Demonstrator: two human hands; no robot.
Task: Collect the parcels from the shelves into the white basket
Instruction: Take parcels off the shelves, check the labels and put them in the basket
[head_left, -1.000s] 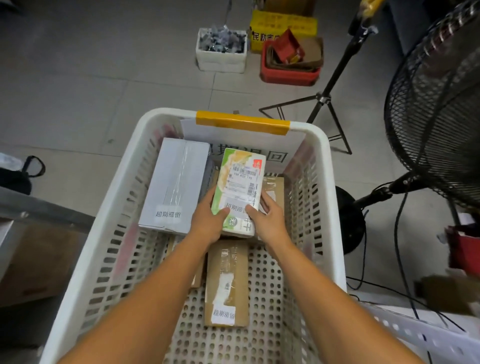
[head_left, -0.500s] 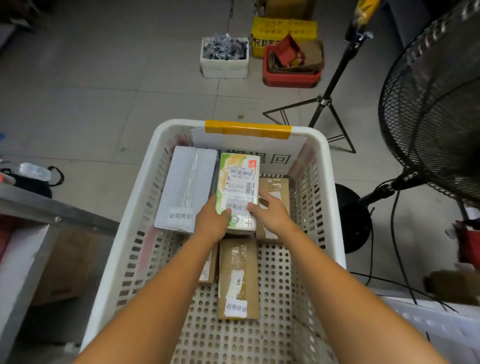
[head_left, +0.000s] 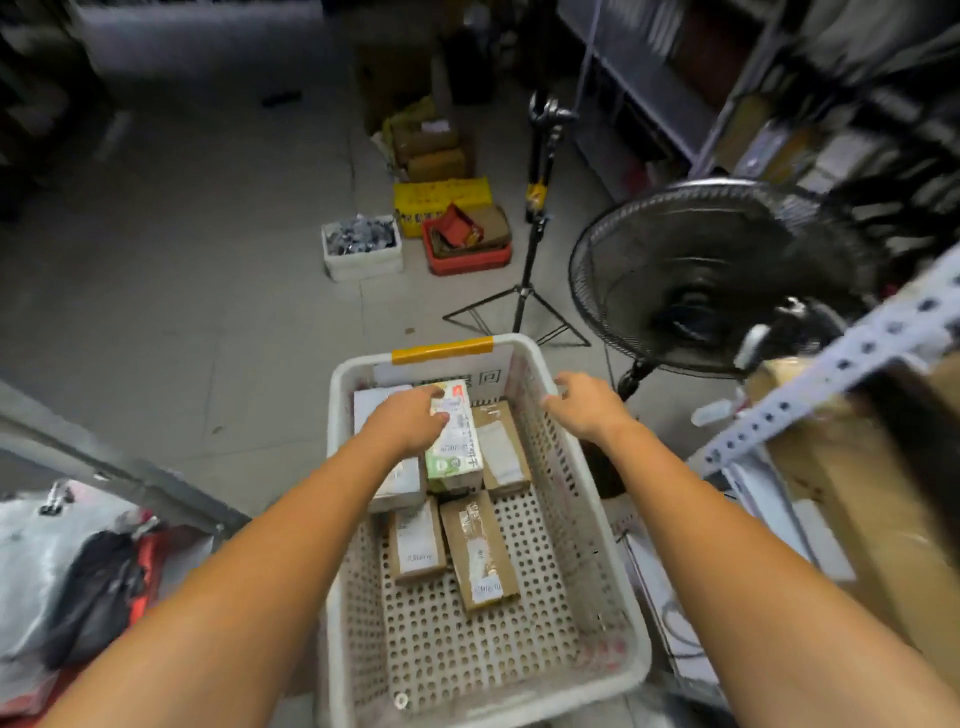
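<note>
Parcels sit inside the white basket (head_left: 613, 618) on the floor, the green-and-white parcel (head_left: 457, 447) among them. Both hands are empty: left hand (head_left: 410, 423) loosely spread above it, right hand (head_left: 587, 402) open over the rim. Next, reach toward the shelves (head_left: 841, 332).

- Dim, flat indoor light; the grey floor (head_left: 182, 291) is brightest mid-frame, darkening to the upper corners.
- Motion blur smears the shelves (head_left: 779, 104) at upper right and the far background.
- Wide-angle bending at the edges.
- Basket (head_left: 587, 519) and forearms at centre fairly sharp, no glare.
</note>
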